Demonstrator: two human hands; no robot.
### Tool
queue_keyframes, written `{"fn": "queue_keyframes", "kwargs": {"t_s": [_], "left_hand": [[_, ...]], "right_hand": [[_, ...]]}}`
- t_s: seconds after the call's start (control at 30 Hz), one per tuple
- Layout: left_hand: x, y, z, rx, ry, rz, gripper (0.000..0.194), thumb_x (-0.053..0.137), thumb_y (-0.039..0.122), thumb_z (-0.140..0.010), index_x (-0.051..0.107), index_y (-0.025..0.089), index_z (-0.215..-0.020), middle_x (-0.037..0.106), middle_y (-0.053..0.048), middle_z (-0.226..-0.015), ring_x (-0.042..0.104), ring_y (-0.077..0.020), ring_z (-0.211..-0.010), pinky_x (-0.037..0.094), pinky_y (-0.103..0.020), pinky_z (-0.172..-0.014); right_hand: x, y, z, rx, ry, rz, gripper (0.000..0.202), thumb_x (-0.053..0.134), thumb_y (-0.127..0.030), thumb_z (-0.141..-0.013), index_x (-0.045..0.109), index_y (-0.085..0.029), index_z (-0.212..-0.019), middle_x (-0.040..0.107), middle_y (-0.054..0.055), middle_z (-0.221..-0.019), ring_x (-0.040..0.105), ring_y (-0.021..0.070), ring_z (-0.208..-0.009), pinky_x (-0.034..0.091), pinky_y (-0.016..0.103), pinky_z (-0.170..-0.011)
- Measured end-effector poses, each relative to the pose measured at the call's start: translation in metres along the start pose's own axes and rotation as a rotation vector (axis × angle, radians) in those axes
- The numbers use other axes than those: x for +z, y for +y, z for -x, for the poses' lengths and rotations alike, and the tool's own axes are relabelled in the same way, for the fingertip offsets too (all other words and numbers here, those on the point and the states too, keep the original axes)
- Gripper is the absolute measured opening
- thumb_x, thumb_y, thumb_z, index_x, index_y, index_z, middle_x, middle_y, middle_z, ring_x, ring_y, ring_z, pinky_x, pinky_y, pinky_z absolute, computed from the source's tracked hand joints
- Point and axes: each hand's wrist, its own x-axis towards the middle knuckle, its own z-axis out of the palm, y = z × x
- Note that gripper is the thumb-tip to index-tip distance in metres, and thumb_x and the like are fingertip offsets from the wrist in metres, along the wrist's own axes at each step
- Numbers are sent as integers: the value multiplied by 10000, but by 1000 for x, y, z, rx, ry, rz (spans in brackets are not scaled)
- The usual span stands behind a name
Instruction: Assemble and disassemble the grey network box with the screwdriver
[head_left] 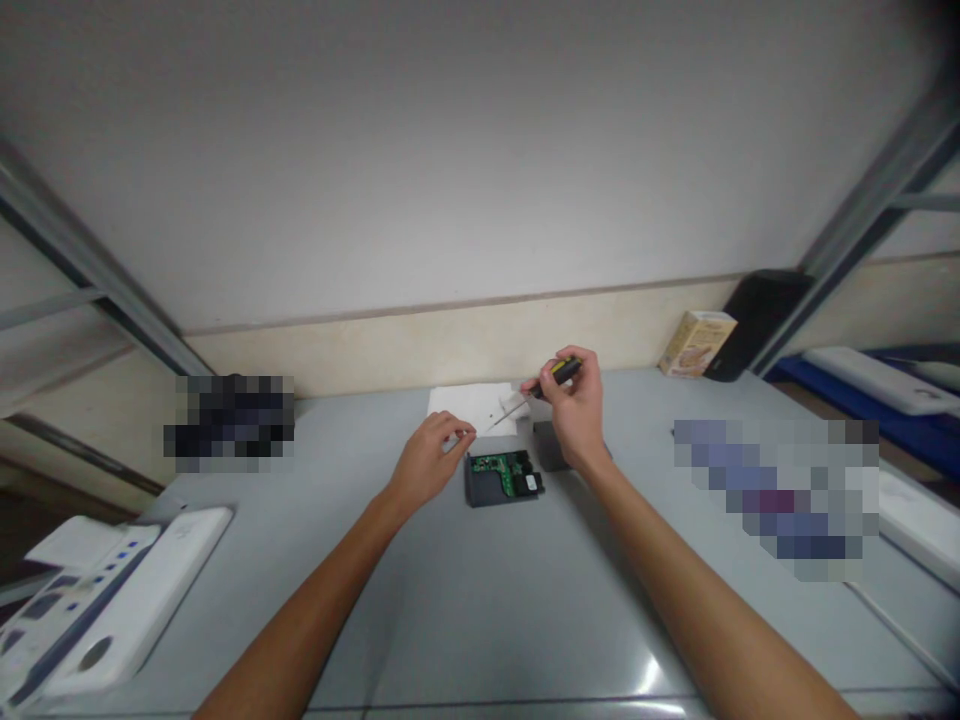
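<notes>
My right hand [577, 400] grips a screwdriver [564, 371] by its black and yellow handle, the thin shaft slanting down to the left. Near the shaft's tip, my left hand [429, 458] has thumb and forefinger pinched together; anything between them is too small to make out. Just below the hands lies an opened dark device casing [487, 492] with a green circuit board [508, 470] exposed in it. A dark grey flat part [550, 450] rests beside it, partly hidden by my right hand. Behind them, a white sheet of paper [457, 400] carries a few tiny dark specks.
At the back right stand a yellow box [697, 343] and a black upright object [761, 325]. A white appliance [150, 605] is on the left of the grey table [450, 620]. Blurred-out objects sit at left and right. A cable [896, 625] runs along the right.
</notes>
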Motion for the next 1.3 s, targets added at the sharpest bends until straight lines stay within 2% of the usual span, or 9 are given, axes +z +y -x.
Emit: {"fn": "queue_keyframes", "kwargs": {"t_s": [0.1, 0.23, 0.33, 0.53, 0.7, 0.87, 1.0, 1.17, 1.3], "left_hand": [[0, -2, -15, 12, 10, -103, 155, 607, 297, -960, 729, 203, -940, 670, -51, -923, 601, -214, -939, 467, -351, -892], [9, -8, -42, 8, -121, -184, 166, 629, 308, -938, 762, 209, -940, 691, -60, -941, 606, -230, -952, 471, -354, -887], [16, -11, -58, 10, -214, -231, 206, 609, 313, -941, 784, 205, -936, 694, -68, -909, 606, -228, -926, 470, -342, -861], [11, -9, -57, 39, -217, -233, 314, 518, 346, -996, 784, 189, -941, 698, -77, -896, 613, -219, -902, 464, -347, -862], [-6, 6, -15, 115, -227, -75, 304, 536, 417, -1001, 729, 229, -1140, 686, -84, -1096, 588, -229, -1071, 448, -388, -1006], [-8, 17, 30, 135, -382, -31, 704, 756, 572, -810, 536, 296, -1419, 548, -104, -1394, 471, -290, -1296, 356, -489, -1144], [-7, 18, 35, 111, -350, -37, 645, 755, 493, -841, 522, 290, -1406, 575, -87, -1366, 478, -279, -1271, 358, -478, -1128], [-12, 18, 30, 115, -343, -29, 645, 759, 477, -841, 513, 285, -1405, 600, -84, -1354, 501, -287, -1247, 363, -478, -1115], [-15, 14, 31, 119, -342, -22, 693, 780, 466, -822, 491, 302, -1431, 596, -78, -1376, 511, -292, -1253, 350, -490, -1128]], "right_hand": [[-13, 0, -12, 22, 132, -26, 352, 684, -270, -784, 459, -281, -1055, 551, -95, -828, 699, 115, -604, 586, 310, -671], [-26, -4, -24, 59, 246, -43, 377, 682, -266, -713, 455, -278, -1014, 539, -110, -784, 688, 121, -553, 580, 312, -634], [-34, -12, -29, 86, 247, -23, 363, 688, -297, -708, 461, -274, -991, 530, -108, -749, 639, 103, -502, 553, 288, -593], [-52, -41, -32, 221, -118, 51, 313, 711, -385, -775, 495, -271, -971, 458, -100, -648, 504, 97, -454, 483, 281, -550], [-58, -58, -25, 343, -414, 283, 349, 727, -423, -773, 467, -247, -925, 463, -80, -653, 508, 122, -550, 407, 263, -564], [-64, -60, -21, 212, -684, 763, 291, 694, -414, -789, 503, -220, -891, 475, -50, -731, 455, 136, -667, 377, 271, -634], [-59, -55, -11, 184, -957, 908, 371, 749, -408, -749, 541, -213, -989, 569, -6, -908, 520, 176, -840, 406, 279, -737], [-35, -49, 18, 228, -1163, 1068, 501, 864, -331, -625, 547, -236, -1000, 610, 13, -1055, 577, 184, -827, 364, 261, -656], [-23, -46, 31, 126, -1134, 1197, 448, 803, -180, -653, 531, -252, -1001, 616, 11, -1092, 609, 182, -809, 284, 256, -598]]}}
